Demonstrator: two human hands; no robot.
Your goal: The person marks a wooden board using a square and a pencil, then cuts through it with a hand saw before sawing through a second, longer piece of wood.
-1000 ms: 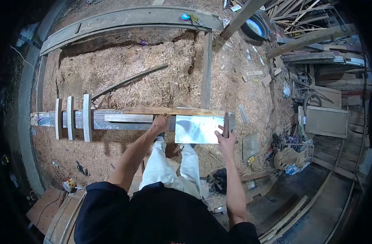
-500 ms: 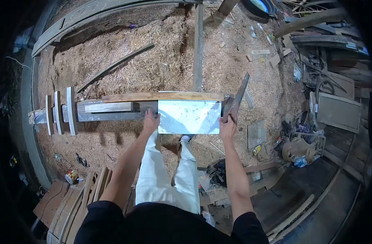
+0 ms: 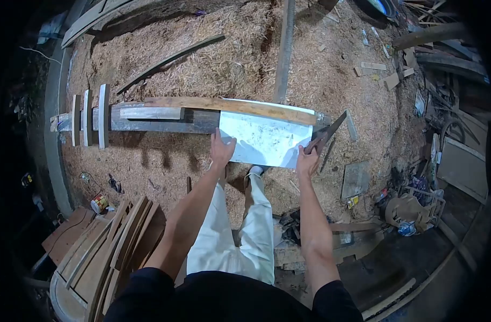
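Note:
A white, speckled sheet [image 3: 267, 137] lies across a dark plank [image 3: 202, 122], tilted slightly down to the right. Over its upper part runs a long, thin wooden strip [image 3: 202, 103]. My left hand [image 3: 222, 150] grips the sheet near its lower left corner, thumb on the face and fingers along the left edge. At the lower right corner, my right hand [image 3: 308, 160] is closed round the handle of a handsaw [image 3: 331, 130], whose dark blade points up and right. That hand also touches the sheet's edge; its fingertips are partly hidden.
Several short curved wooden pieces [image 3: 103, 115] lie across the plank's left end, beside a pale block [image 3: 151, 113]. Wood shavings [image 3: 191, 75] cover the ground. Stacked boards [image 3: 122, 241] stand lower left. A long beam [image 3: 284, 53] runs away from the plank.
The sheet has turned slightly clockwise, and its upper edge now shows beyond the strip. The saw blade has swung further right. The whole view has shifted.

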